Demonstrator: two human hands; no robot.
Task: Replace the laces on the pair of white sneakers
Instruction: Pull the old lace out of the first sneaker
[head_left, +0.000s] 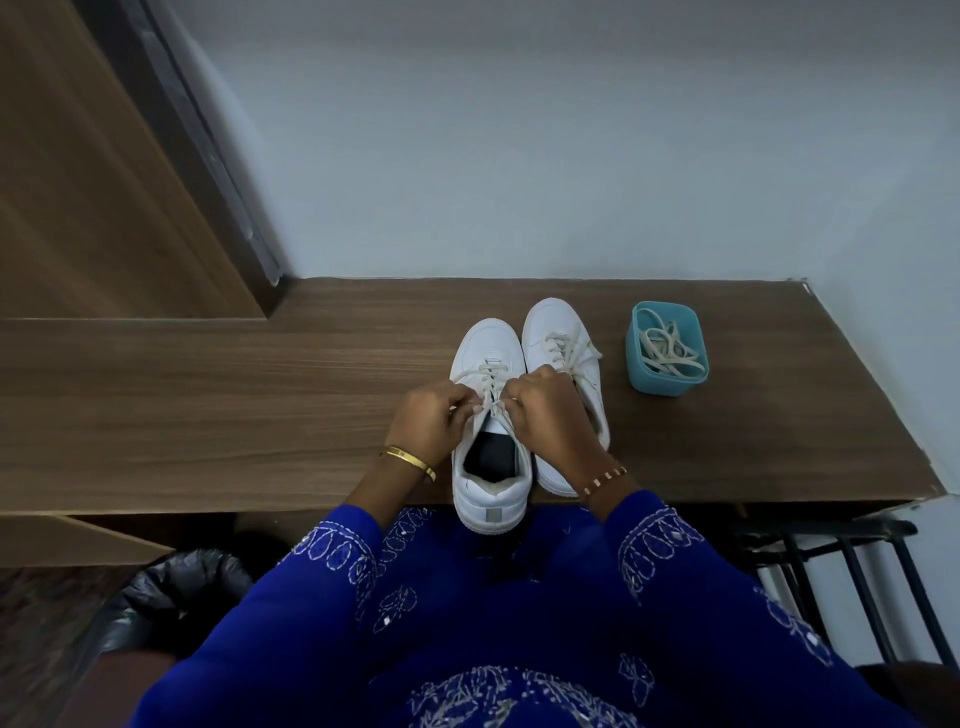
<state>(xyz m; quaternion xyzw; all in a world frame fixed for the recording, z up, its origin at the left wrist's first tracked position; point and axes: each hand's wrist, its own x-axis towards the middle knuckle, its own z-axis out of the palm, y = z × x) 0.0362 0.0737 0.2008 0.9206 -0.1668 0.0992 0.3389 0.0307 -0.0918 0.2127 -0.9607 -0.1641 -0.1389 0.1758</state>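
A wood-grain shelf (260, 415) runs along a pale wall, holding a pair of white sneakers side by side, toes toward the wall. A person in blue embroidered sleeves (322, 566) reaches both forearms over the shelf's front edge, wrists bent down onto the near shoe. The left sneaker (491, 483) overhangs that edge at the heel, its dark insole showing; the right sneaker (558, 332) sits just beside it, farther back and partly behind the right wrist. The left hand (431, 421), a gold bangle (410, 460) on its wrist, has its fingers curled, pinching the cream lace (491, 374) at the top eyelets. The right hand (545, 410), above a beaded bracelet (602, 480), pinches the same lace from the other side, knuckles raised. To the right, apart from the shoes, a teal plastic tub (667, 382) holds a coiled spare lace (670, 345).
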